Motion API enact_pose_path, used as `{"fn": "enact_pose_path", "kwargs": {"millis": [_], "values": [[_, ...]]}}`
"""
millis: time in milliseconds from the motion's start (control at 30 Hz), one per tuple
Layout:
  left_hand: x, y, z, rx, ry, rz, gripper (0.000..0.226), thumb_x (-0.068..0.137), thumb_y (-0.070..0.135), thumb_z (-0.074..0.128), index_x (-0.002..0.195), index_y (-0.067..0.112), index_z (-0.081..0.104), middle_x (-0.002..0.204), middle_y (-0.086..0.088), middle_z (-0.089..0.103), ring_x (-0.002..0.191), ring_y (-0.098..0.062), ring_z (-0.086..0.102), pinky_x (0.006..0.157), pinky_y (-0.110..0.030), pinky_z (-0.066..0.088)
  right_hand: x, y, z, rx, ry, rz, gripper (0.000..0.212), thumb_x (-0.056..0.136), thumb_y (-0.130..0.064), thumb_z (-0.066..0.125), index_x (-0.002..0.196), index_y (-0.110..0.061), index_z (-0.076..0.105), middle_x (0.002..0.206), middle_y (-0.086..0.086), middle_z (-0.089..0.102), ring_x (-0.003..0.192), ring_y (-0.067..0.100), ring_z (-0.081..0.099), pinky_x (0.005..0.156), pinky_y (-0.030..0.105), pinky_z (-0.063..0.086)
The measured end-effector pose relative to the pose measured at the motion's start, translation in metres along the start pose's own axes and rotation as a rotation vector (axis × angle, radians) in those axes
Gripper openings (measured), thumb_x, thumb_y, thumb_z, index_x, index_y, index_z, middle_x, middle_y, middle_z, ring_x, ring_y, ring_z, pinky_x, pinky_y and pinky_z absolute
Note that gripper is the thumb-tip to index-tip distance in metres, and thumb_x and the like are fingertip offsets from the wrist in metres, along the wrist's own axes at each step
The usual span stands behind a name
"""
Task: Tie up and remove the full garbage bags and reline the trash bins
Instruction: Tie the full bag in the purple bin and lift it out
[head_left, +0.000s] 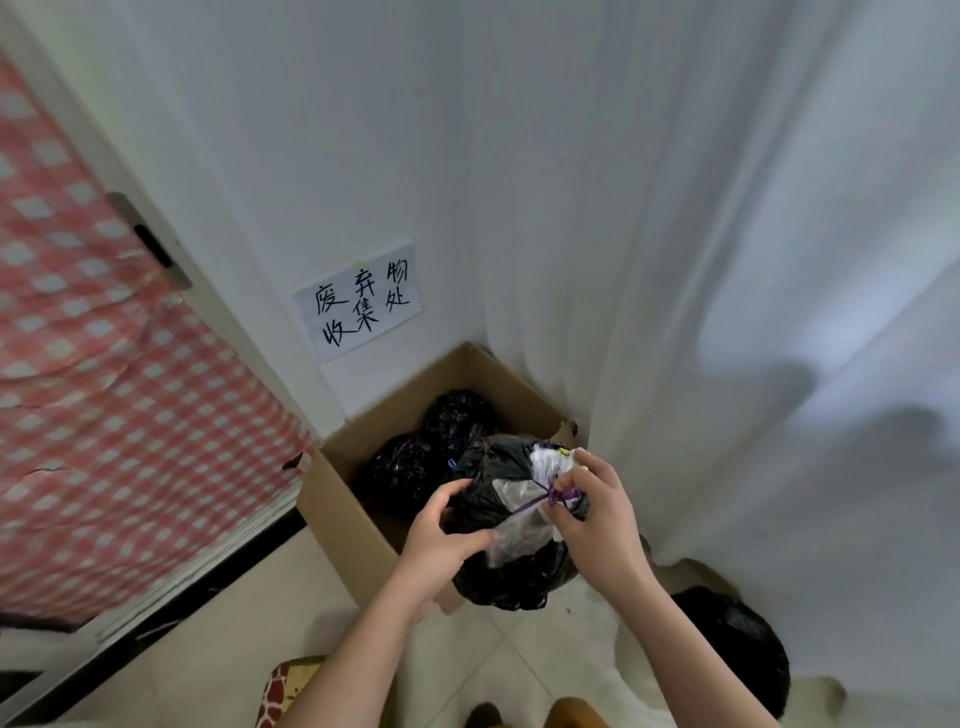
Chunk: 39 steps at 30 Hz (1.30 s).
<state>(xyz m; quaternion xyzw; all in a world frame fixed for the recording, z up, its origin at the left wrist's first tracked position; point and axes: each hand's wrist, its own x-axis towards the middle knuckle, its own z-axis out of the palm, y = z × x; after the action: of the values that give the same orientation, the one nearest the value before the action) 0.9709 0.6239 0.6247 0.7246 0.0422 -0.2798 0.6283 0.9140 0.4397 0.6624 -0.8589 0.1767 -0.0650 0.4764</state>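
White-walled corner, cardboard box. Garbage bag: soft, light; left hand cups side, right hand pinches purple tie; best carried by knot.

floor: tiled | cardboard box, black bag on it
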Motion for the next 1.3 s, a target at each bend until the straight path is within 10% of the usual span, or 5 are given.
{"fn": "enact_pose_path", "kwargs": {"millis": [300,567,733,933,1300], "values": [[0.100,0.014,-0.061,-0.011,0.178,-0.070,0.066,0.064,0.030,0.086,0.113,0.056,0.051,0.120,0.014,0.043,0.122,-0.012,0.037,0.090,-0.032,0.042,0.135,-0.012,0.071,-0.029,-0.213,-0.064,0.029,0.087,-0.007,0.069,0.076,-0.029,0.054,0.148,-0.003,0.039,0.100,-0.014,0.041,0.077,-0.006,0.028],[0.194,0.005,-0.092,-0.106,0.296,-0.211,0.064,0.068,0.022,0.086,0.108,0.056,0.049,0.114,0.025,0.042,0.101,0.006,0.045,0.060,-0.009,0.047,0.254,0.021,0.146,-0.033,-0.432,-0.147,0.037,0.081,0.000,0.073,0.074,-0.029,0.052,0.140,0.006,0.045,0.111,-0.034,0.030,0.083,-0.007,0.028],[0.260,-0.061,-0.112,-0.098,0.387,-0.289,0.064,0.066,0.020,0.085,0.109,0.054,0.051,0.112,0.027,0.049,0.099,0.006,0.051,0.063,-0.010,0.049,0.295,0.091,0.226,-0.018,-0.525,-0.092,0.022,0.081,0.003,0.072,0.079,-0.015,0.058,0.140,0.005,0.044,0.139,0.003,0.031,0.096,0.000,0.031],[0.333,-0.181,-0.130,-0.116,0.427,-0.418,0.066,0.067,0.012,0.083,0.113,0.047,0.053,0.115,0.016,0.053,0.109,-0.012,0.054,0.089,-0.032,0.052,0.320,0.192,0.326,0.011,-0.643,-0.030,0.035,0.083,0.007,0.068,0.078,-0.025,0.054,0.136,0.000,0.041,0.136,-0.005,0.030,0.089,-0.002,0.034],[0.395,-0.346,-0.129,-0.213,0.507,-0.545,0.066,0.073,0.009,0.081,0.125,0.039,0.054,0.116,0.013,0.060,0.102,-0.002,0.058,0.080,-0.018,0.050,0.313,0.330,0.442,0.003,-0.750,0.073,0.018,0.090,-0.001,0.064,0.089,-0.017,0.056,0.149,-0.003,0.030,0.124,-0.024,0.024,0.089,-0.004,0.028]]}}
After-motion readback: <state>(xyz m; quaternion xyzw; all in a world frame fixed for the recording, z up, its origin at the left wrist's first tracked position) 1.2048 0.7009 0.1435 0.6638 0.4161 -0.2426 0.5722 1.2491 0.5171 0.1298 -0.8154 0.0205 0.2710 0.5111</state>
